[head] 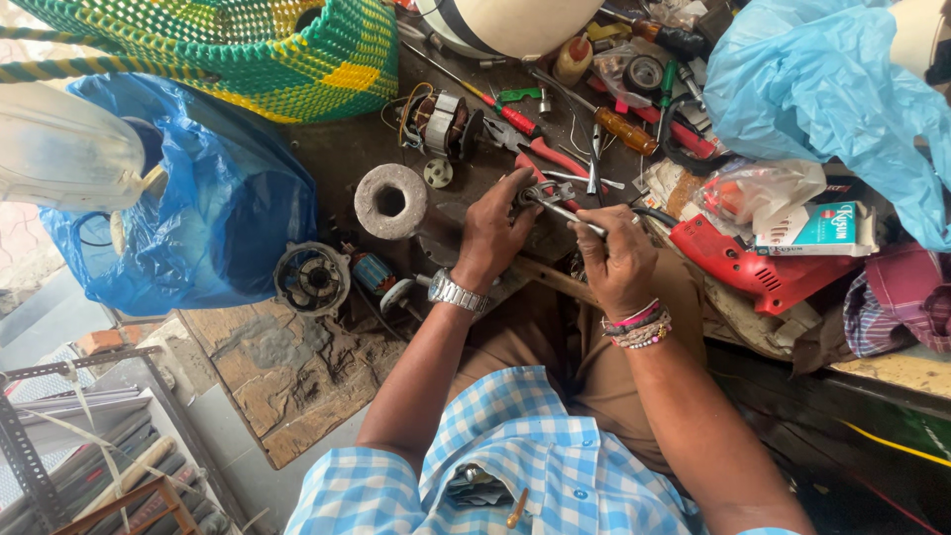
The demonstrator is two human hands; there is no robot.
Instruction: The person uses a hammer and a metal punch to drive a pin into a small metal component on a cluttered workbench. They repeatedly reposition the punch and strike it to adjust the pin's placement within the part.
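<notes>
Left hand, steel wristwatch at the wrist, closed over a small grey metal part at the middle of the cluttered workbench; fingers curled tight round it, thumb pressed along the near side. Right hand, beaded bracelets at the wrist, fisted round a thin metal tool shaft whose tip meets the same part; fingers fully wrapped, no gap showing. Exact kind of tool not clear under the fist.

All else placed from the metal part:
- Just left of it, a thick grey ring-shaped block lying flat, hole upward.
- Up and left, a small electric motor with copper windings.
- Further left and nearer the body, a round black motor housing, with a blue-wound armature beside it.
- Just above, red-handled pliers and an amber-handled screwdriver among loose tools.
- To the right, a red power drill, touching the right hand's far side or very nearly so.
- Further right, a small teal and white carton and a large crumpled light blue plastic bag.
- Far left, a dark blue plastic bag; above that, a green and yellow woven basket.
</notes>
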